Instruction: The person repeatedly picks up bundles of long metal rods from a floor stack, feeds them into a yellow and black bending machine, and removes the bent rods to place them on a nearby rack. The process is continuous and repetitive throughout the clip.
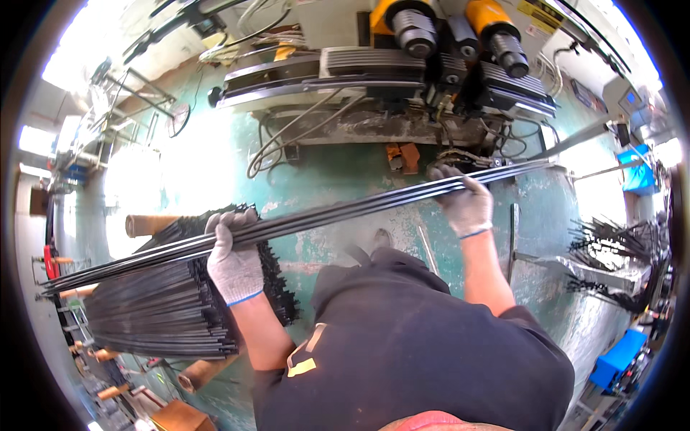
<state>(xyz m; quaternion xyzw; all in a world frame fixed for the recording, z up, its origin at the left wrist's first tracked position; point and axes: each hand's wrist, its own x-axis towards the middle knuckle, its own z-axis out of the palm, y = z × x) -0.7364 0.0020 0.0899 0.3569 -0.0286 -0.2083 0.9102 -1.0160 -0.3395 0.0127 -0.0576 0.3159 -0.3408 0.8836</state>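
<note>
A bundle of long, thin dark metal bars [345, 211] stretches across in front of me, its right end higher in the picture than its left. My left hand [235, 253], in a pale work glove with a blue cuff edge, is closed around the bundle left of its middle. Farther right, my gloved right hand [466, 204] grips the same bars, the thumb over the top. Just below and left of my left hand lies a large stack of similar dark bars [162, 309]. Whether these are solid or hollow I cannot tell.
Ahead stands a machine bed [374, 68] with orange and metal cylinders [413, 32] and hanging cables [287, 136]. Brown rolls [205, 372] lie by the stack. To the right are a rack of dark pieces [611, 248] and a blue bin [618, 359].
</note>
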